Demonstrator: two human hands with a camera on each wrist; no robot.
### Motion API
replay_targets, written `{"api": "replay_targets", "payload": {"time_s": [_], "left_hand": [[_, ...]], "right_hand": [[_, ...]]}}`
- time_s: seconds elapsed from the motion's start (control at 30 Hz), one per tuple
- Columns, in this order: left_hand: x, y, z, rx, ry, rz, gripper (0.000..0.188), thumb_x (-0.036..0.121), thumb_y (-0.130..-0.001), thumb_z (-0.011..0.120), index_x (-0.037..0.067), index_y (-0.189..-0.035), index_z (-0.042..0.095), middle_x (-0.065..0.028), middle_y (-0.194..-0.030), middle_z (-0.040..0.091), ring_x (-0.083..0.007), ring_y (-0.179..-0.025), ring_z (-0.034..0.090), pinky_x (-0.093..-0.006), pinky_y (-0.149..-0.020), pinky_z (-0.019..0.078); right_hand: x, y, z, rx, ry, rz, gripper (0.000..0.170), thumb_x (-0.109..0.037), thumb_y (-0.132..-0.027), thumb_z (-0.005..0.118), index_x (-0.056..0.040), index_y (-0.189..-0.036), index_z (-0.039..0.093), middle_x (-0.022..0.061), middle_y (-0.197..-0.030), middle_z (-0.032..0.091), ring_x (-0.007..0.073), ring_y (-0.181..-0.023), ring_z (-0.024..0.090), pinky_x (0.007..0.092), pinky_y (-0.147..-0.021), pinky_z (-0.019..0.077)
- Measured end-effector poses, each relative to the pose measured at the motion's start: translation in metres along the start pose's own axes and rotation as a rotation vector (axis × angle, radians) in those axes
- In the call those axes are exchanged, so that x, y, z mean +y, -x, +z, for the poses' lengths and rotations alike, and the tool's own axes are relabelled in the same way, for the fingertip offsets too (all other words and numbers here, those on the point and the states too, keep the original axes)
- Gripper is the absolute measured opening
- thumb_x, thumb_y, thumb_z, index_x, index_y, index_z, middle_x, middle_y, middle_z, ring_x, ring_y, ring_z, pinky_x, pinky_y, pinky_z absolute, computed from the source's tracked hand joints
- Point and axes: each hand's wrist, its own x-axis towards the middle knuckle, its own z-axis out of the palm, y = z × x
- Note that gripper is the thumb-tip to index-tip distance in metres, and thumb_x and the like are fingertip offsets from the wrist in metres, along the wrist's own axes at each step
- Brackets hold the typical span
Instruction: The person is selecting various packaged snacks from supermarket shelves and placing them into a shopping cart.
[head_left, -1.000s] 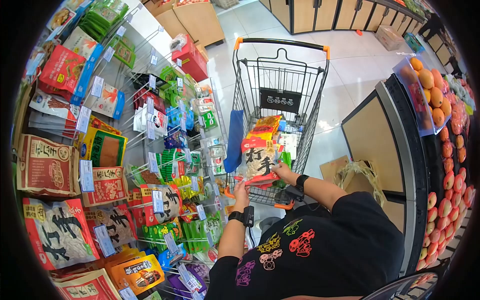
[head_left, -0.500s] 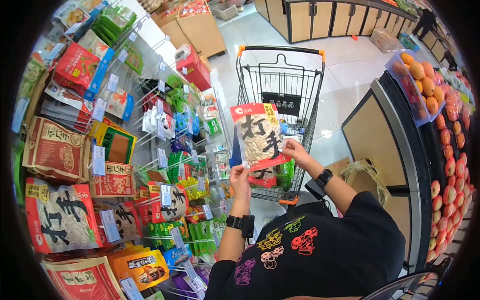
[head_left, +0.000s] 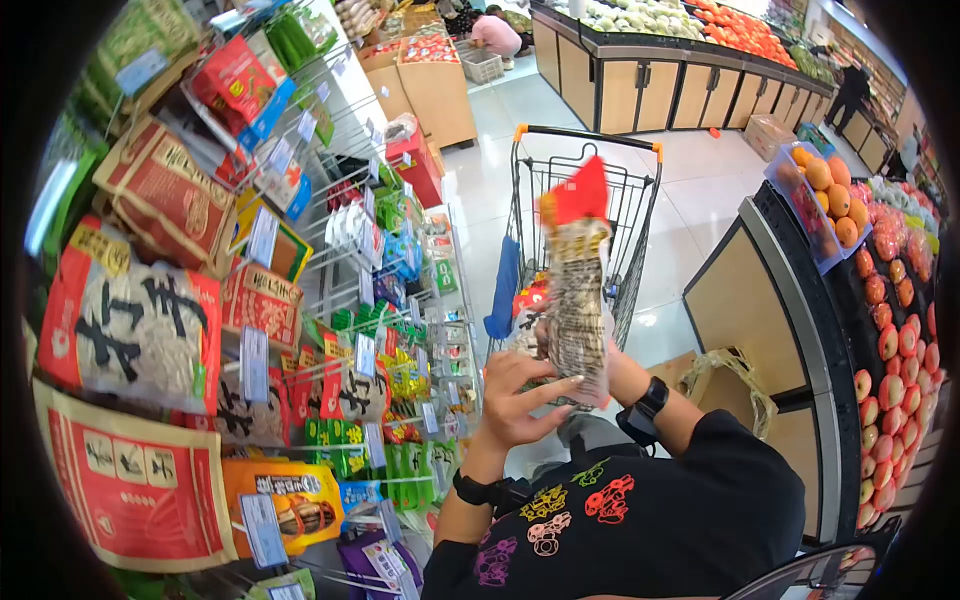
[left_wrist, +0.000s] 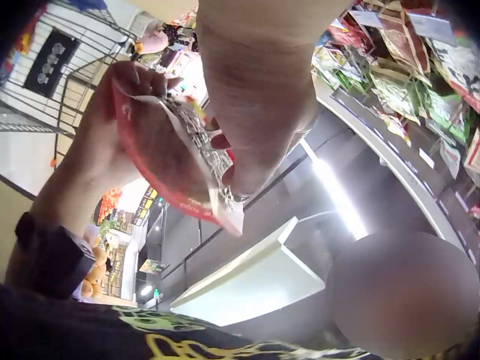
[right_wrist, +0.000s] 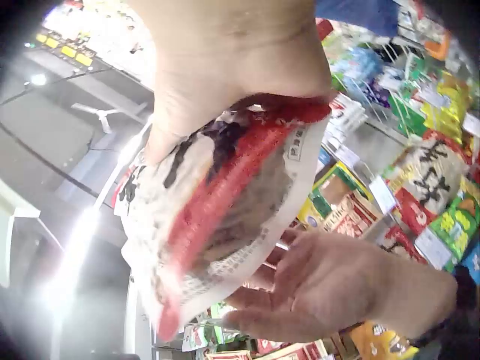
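A red-and-clear bag of seeds (head_left: 578, 300) with black lettering stands tilted over the cart in the head view, turned nearly edge-on and blurred. My right hand (right_wrist: 232, 71) grips it, thumb spread over the front in the right wrist view; the bag hides most of that hand in the head view. At the bag's lower edge my left hand (head_left: 522, 395) has its fingers stretched out and loosely spread. The right wrist view shows the left palm (right_wrist: 322, 281) turned up beside the bag's edge.
Behind the bag stands a wire shopping cart (head_left: 640, 215) with packets inside. Hanging bags (head_left: 130, 320) fill the rack on the left, close by the left arm. A fruit stand with apples (head_left: 895, 400) and a crate of oranges (head_left: 820, 195) borders the right side.
The bag was lifted from over the cart, its front turned toward me, then swung edge-on and closer. The left hand has gone from pinching its lower corner to spread fingers.
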Motion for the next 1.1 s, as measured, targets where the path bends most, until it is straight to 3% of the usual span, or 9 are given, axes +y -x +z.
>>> {"api": "replay_targets", "payload": {"time_s": [0.4, 0.5, 0.6, 0.7, 0.83, 0.87, 0.93, 1.0, 1.1], "left_hand": [[0.056, 0.025, -0.043, -0.068, -0.219, 0.07, 0.022, 0.028, -0.063, 0.064, 0.013, -0.079, 0.067, -0.0002, -0.077, 0.057, -0.0184, -0.078, 0.05, -0.0346, -0.072, 0.0358], [0.047, 0.038, -0.049, 0.074, -0.347, 0.052, 0.03, 0.027, -0.066, 0.063, 0.011, -0.091, 0.063, -0.004, -0.088, 0.057, -0.0216, -0.081, 0.051, -0.035, -0.075, 0.0362], [0.031, 0.047, -0.043, 0.588, -0.398, -0.228, 0.045, 0.021, -0.067, 0.064, 0.008, -0.11, 0.053, -0.008, -0.095, 0.055, -0.022, -0.082, 0.051, -0.0384, -0.079, 0.0357], [0.017, 0.038, -0.04, 0.712, 0.249, -0.541, 0.051, 0.019, -0.072, 0.061, 0.002, -0.117, 0.044, -0.0113, -0.107, 0.051, -0.0213, -0.092, 0.051, -0.0372, -0.082, 0.0378], [-0.021, 0.067, -0.038, 0.446, 1.188, -0.892, 0.044, 0.017, -0.079, 0.054, -0.002, -0.118, 0.042, -0.0112, -0.112, 0.051, -0.0194, -0.098, 0.052, -0.0314, -0.083, 0.0424], [-0.029, 0.072, -0.035, 0.447, 1.227, -0.924, 0.043, 0.016, -0.081, 0.051, -0.002, -0.119, 0.04, -0.0126, -0.113, 0.05, -0.0203, -0.099, 0.053, -0.0313, -0.082, 0.0442], [-0.03, 0.067, -0.037, 0.444, 1.182, -0.934, 0.041, 0.016, -0.084, 0.048, -0.002, -0.12, 0.04, -0.0133, -0.11, 0.053, -0.0203, -0.096, 0.055, -0.0323, -0.081, 0.0458], [-0.019, 0.048, -0.047, 0.475, 1.139, -0.934, 0.039, 0.015, -0.082, 0.051, -0.003, -0.115, 0.043, -0.0109, -0.106, 0.055, -0.0184, -0.094, 0.055, -0.0292, -0.08, 0.0447], [-0.013, 0.031, -0.058, 0.54, 1.01, -0.905, 0.032, 0.013, -0.081, 0.053, -0.002, -0.109, 0.048, -0.0081, -0.1, 0.057, -0.0163, -0.089, 0.056, -0.0277, -0.078, 0.0438]], "right_hand": [[0.088, 0.016, 0.048, -0.103, -0.299, 0.417, 0.055, -0.045, -0.087, 0.033, -0.006, -0.127, 0.033, 0.0048, -0.089, 0.04, 0.0149, -0.074, 0.04, 0.0275, -0.065, 0.0364], [0.095, 0.021, 0.048, -0.101, -0.313, 0.468, 0.053, -0.042, -0.088, 0.033, -0.0058, -0.126, 0.033, 0.0041, -0.081, 0.04, 0.0138, -0.068, 0.038, 0.0258, -0.06, 0.0353], [0.101, 0.022, 0.048, -0.077, -0.302, 0.52, 0.05, -0.039, -0.089, 0.033, -0.0057, -0.126, 0.033, 0.0033, -0.074, 0.039, 0.0128, -0.062, 0.035, 0.0241, -0.055, 0.0341], [0.088, 0.011, 0.094, -0.008, -0.225, 0.545, 0.05, -0.038, -0.089, 0.033, -0.0069, -0.129, 0.031, 0.0018, -0.07, 0.033, 0.0116, -0.059, 0.029, 0.0219, -0.054, 0.028], [0.091, 0.002, 0.1, 0.029, -0.277, 0.669, 0.053, -0.044, -0.088, 0.028, -0.0079, -0.125, 0.036, 0.0008, -0.069, 0.032, 0.0103, -0.06, 0.03, 0.0222, -0.056, 0.029], [0.092, 0.0, 0.097, -0.027, -0.363, 0.715, 0.055, -0.046, -0.087, 0.028, -0.0083, -0.126, 0.036, 0.0037, -0.084, 0.045, 0.0128, -0.065, 0.034, 0.0237, -0.06, 0.0323], [0.091, -0.005, 0.097, -0.003, -0.248, 0.658, 0.055, -0.046, -0.087, 0.029, -0.0078, -0.127, 0.034, 0.0081, -0.104, 0.047, 0.0163, -0.078, 0.041, 0.0251, -0.064, 0.0349], [0.088, -0.009, 0.083, -0.014, -0.269, 0.762, 0.055, -0.044, -0.088, 0.03, -0.0084, -0.13, 0.03, 0.0124, -0.134, 0.032, 0.0239, -0.111, 0.041, 0.0322, -0.08, 0.0399], [0.057, -0.004, 0.086, 0.227, 0.397, 0.282, 0.06, -0.046, -0.088, 0.032, -0.0078, -0.133, 0.024, 0.0142, -0.134, 0.031, 0.0256, -0.122, 0.033, 0.0362, -0.097, 0.0313]]}}
